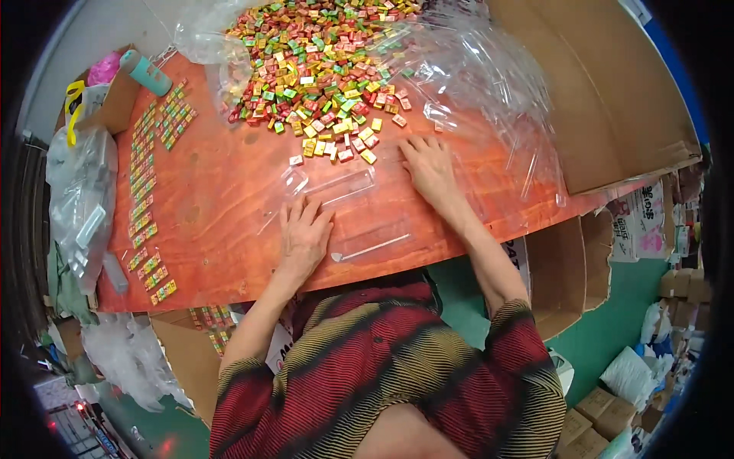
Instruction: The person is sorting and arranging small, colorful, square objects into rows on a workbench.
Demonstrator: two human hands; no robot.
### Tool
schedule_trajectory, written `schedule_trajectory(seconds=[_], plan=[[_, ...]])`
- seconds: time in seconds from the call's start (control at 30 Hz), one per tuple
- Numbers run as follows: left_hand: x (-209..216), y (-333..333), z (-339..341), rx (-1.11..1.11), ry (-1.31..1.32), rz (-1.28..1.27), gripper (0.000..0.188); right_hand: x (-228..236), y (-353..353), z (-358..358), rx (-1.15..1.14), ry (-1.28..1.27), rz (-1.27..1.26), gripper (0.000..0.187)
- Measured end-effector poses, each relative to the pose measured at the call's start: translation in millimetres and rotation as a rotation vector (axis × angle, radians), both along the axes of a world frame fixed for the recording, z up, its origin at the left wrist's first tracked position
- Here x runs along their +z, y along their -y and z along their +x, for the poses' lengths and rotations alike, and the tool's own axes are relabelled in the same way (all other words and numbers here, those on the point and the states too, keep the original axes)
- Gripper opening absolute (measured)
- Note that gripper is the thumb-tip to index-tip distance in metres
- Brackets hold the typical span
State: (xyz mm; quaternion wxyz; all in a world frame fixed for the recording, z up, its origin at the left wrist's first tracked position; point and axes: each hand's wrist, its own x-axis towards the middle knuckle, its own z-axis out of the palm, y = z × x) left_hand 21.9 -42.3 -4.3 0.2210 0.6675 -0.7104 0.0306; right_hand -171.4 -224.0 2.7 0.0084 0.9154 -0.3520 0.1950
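Note:
My left hand (pixel 306 233) rests on the red tabletop with its fingers spread, its fingertips beside a long clear plastic sleeve (pixel 342 187). A second clear sleeve (pixel 373 242) lies to its right, close to the table's front edge. Flat on the wood, fingers a little apart and holding nothing visible, is my right hand (pixel 430 172). Beyond both hands spreads a large heap of small wrapped blocks (pixel 317 73), which look like candies, in red, yellow, green and pink. A few loose yellow and pink blocks (pixel 336 145) lie at its near edge.
Neat rows of the same blocks (pixel 142 180) run down the table's left side. Crumpled clear plastic (pixel 489 76) and a big cardboard box (pixel 604 92) occupy the right. A teal bottle (pixel 147 73) stands at the far left, near a plastic bag (pixel 82 183).

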Motion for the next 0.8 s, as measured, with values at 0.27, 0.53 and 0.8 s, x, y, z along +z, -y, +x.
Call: schedule_trajectory(seconds=[0.27,0.53,0.8], plan=[[5.8,-3.9,1.1,0.024,-0.001,-0.003,0.027,9.1,31.3,3.0,0.165,-0.058,0.192,0.035],[14.2,1.4,-2.3,0.032,-0.049,0.008,0.035,6.5,20.9,-9.0,0.196,0.052,-0.054,0.027],[5.0,-11.4,-37.0,-0.111,-0.076,0.182,0.041,34.7,-52.2,-23.5,0.122,0.032,0.115,0.038]])
